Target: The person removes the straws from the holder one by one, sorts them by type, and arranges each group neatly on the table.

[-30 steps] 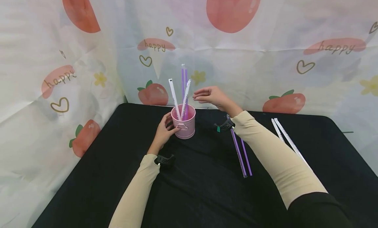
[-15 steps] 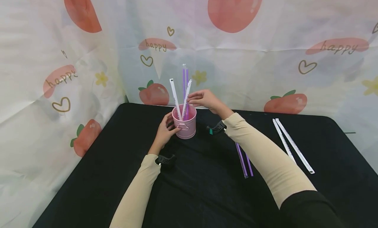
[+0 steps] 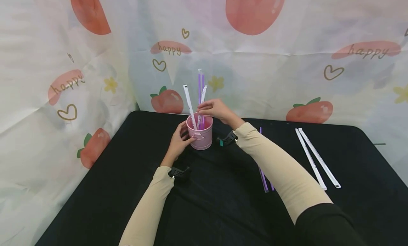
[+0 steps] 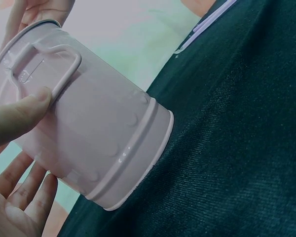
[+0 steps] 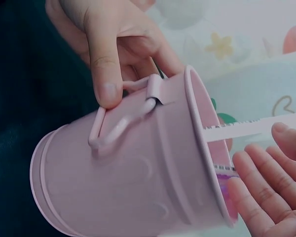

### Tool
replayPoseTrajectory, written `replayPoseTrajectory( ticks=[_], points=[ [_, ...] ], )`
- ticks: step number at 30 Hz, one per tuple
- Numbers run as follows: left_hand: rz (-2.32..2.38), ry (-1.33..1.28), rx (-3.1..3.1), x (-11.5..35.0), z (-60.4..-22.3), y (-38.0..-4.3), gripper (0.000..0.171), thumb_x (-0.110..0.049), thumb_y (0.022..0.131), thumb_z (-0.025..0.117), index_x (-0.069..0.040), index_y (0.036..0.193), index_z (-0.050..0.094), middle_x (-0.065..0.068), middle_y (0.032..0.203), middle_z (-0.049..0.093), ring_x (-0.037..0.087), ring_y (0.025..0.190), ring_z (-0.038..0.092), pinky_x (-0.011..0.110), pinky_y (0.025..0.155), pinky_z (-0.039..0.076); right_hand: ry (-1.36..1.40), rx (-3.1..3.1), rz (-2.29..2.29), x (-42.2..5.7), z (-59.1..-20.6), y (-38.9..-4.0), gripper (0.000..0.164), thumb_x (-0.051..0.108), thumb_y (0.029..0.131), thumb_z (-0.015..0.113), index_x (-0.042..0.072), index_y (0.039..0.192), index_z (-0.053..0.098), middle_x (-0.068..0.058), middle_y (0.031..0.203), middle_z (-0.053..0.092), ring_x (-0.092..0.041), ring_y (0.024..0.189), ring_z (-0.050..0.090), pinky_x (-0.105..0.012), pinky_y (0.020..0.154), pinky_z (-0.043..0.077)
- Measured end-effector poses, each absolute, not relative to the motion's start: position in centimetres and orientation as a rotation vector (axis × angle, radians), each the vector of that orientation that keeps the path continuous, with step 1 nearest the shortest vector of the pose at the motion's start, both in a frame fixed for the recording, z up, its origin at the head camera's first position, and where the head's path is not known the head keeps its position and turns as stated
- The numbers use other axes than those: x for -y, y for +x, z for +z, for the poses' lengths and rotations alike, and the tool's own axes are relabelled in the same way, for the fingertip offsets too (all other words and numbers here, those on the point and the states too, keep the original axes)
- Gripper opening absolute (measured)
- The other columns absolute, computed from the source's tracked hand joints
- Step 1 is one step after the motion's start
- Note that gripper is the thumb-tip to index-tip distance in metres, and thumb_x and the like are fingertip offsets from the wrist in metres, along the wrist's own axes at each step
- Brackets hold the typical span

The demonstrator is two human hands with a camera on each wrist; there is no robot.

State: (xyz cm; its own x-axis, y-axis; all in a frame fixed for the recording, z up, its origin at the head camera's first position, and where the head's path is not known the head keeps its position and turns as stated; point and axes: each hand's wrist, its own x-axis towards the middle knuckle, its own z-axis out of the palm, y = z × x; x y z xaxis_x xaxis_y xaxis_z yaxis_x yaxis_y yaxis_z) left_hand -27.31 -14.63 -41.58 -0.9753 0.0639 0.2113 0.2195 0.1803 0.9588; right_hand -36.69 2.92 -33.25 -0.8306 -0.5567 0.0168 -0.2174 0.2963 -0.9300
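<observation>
A small pink bucket [image 3: 202, 139] stands on the black cloth, holding two white paper-wrapped straws [image 3: 188, 100] and purple straws [image 3: 199, 82] in clear wrap. My left hand [image 3: 176, 143] grips the bucket from the left, its thumb on the small handle [image 4: 64, 61] and its fingers round the side. Just above the rim, my right hand [image 3: 215, 109] overlaps the right-hand white straw. In the right wrist view its fingers [image 5: 259, 190] are extended beside the bucket mouth, the thumb apart from them and over a white straw.
Purple wrapped straws [image 3: 263, 180] lie on the black-covered table [image 3: 220, 207], partly hidden under the right forearm. Farther right lie two white paper-wrapped straws [image 3: 320, 159]. A printed fabric backdrop [image 3: 255, 72] rises behind the table's back edge.
My right hand has moved left and slightly down, from beside the bucket to the straws over its rim. The left hand keeps its grip on the bucket.
</observation>
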Motion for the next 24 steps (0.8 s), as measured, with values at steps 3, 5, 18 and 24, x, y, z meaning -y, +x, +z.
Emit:
replayPoseTrajectory(
  ticks=[3, 5, 18, 24],
  points=[
    [-1.925, -0.276, 2.317, 14.6, -41.5, -27.3, 0.07, 0.0, 0.084, 0.067, 0.001, 0.142, 0.029, 0.023, 0.145, 0.037, 0.037, 0.135, 0.037, 0.049, 0.113, 0.032, -0.699, -2.259, -1.542, -2.5, -33.3, -36.7, 0.037, 0.004, 0.09, 0.06, -0.011, 0.123, 0.054, -0.028, 0.121, 0.059, -0.034, 0.113, 0.06, -0.039, 0.096, 0.052],
    [-1.924, -0.265, 2.316, 14.7, -41.9, -27.6, 0.069, -0.001, 0.084, 0.067, -0.001, 0.142, 0.03, 0.022, 0.144, 0.037, 0.036, 0.135, 0.037, 0.048, 0.113, 0.033, -0.696, -2.247, -1.545, -2.2, -33.4, -36.7, 0.036, 0.003, 0.09, 0.059, -0.011, 0.123, 0.054, -0.028, 0.121, 0.059, -0.033, 0.113, 0.06, -0.038, 0.096, 0.052],
    [-1.929, -0.265, 2.289, 15.2, -44.1, -29.1, 0.072, -0.003, 0.083, 0.069, -0.006, 0.143, 0.03, 0.018, 0.145, 0.039, 0.033, 0.135, 0.038, 0.046, 0.113, 0.034, -0.681, -2.235, -1.525, -0.8, -34.0, -36.4, 0.035, 0.004, 0.089, 0.061, -0.009, 0.121, 0.057, -0.026, 0.121, 0.061, -0.034, 0.114, 0.06, -0.038, 0.095, 0.052],
    [-1.89, -0.278, 2.281, 15.1, -44.3, -29.2, 0.072, -0.001, 0.082, 0.069, -0.006, 0.143, 0.03, 0.018, 0.143, 0.04, 0.033, 0.133, 0.04, 0.046, 0.112, 0.036, -0.684, -2.22, -1.533, -0.4, -34.0, -36.0, 0.033, 0.002, 0.088, 0.061, -0.009, 0.119, 0.058, -0.026, 0.119, 0.061, -0.034, 0.113, 0.06, -0.04, 0.094, 0.053]
  ],
)
